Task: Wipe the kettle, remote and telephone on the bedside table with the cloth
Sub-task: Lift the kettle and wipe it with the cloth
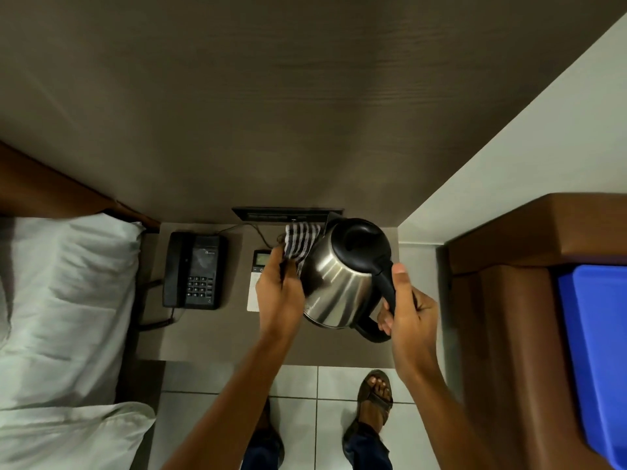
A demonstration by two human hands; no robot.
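Note:
A steel kettle [339, 283] with a black lid and handle is held above the bedside table [210, 337], tilted to the left. My right hand [409, 313] grips its black handle. My left hand [280, 293] presses a black-and-white striped cloth [300, 240] against the kettle's left side. A white remote [258, 276] with a small screen lies on the table, partly hidden behind my left hand. A black telephone [193, 269] sits at the table's left.
A bed with white pillows [68, 293] borders the table on the left. A brown upholstered piece [509, 300] with a blue bin [597, 351] stands on the right. A dark wall panel [286, 213] sits behind the table. My sandalled foot [375, 398] is on white tiles.

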